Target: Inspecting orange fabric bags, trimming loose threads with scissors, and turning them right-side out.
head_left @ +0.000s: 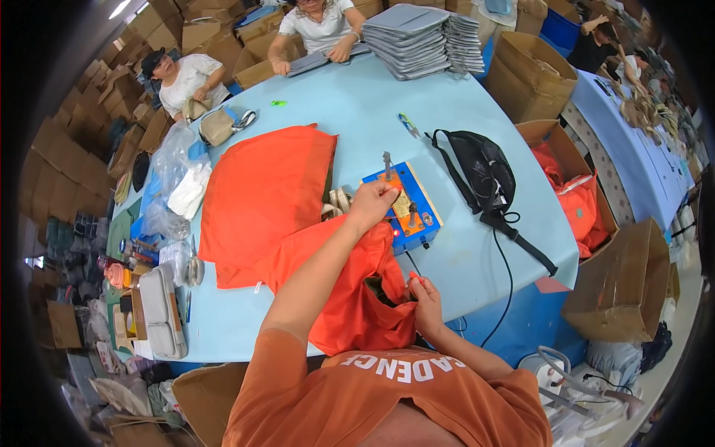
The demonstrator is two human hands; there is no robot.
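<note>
My left hand (pixel 372 205) is closed in a pinch over a small blue and orange electrical box (pixel 417 203) with upright metal posts. Whatever its fingertips hold is too small to make out. On the box's near side a red light glows. My right hand (pixel 426 304) is closed on the edge of a red fabric bag (pixel 354 298), beside an opening that shows a dark lining. The bag hangs over the table's near edge in front of me. Just left of it lies a flat stack of red fabric pieces (pixel 261 194), partly under the bag.
The light blue table (pixel 350 104) bears a black waist bag (pixel 480 167), snips (pixel 408 125), stacked grey cases (pixel 410 41), a beige pouch (pixel 220 125) and a grey case (pixel 160 313). Two people work across it. Cardboard boxes (pixel 618 283) stand at right.
</note>
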